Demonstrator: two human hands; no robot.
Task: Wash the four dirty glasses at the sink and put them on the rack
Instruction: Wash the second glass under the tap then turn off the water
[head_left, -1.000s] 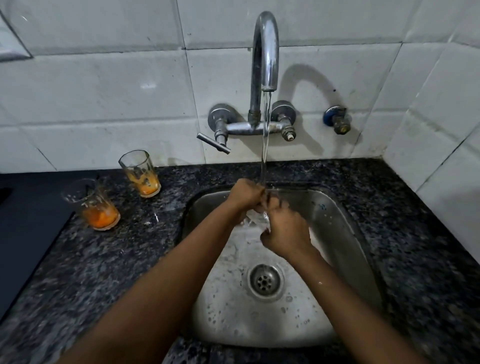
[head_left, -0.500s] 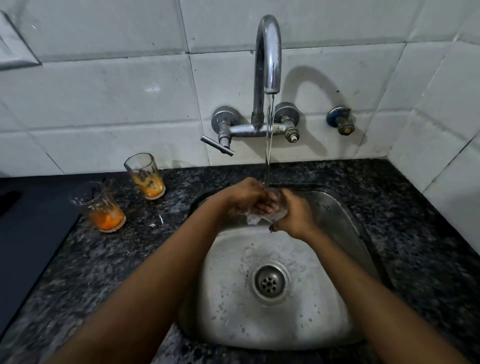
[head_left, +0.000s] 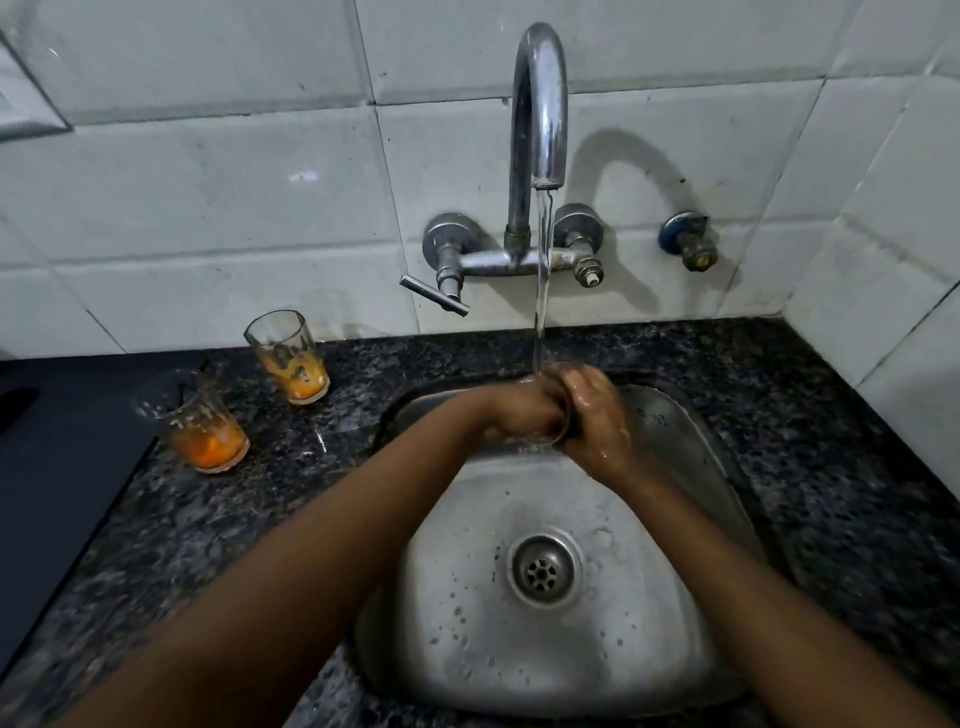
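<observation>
Two hands wash one glass under the running tap, at 12 o'clock over the sink.

The left hand (head_left: 524, 410) and right hand (head_left: 595, 415) both curl round a clear glass (head_left: 545, 439); only its lower edge shows between them, so I cannot tell which way its long axis points. A thin stream falls from the curved chrome tap (head_left: 537, 104) onto the knuckles. The steel sink (head_left: 467, 597) is dull, spotted with drops, its round drain (head_left: 543, 571) at 6 o'clock from the hands. On the speckled dark stone table (head_left: 831, 441), at 9 o'clock, two dirty glasses stand upright, mouths up: a nearer glass (head_left: 195, 421) and a farther glass (head_left: 288, 356), both tapered, smeared, with orange dregs.
</observation>
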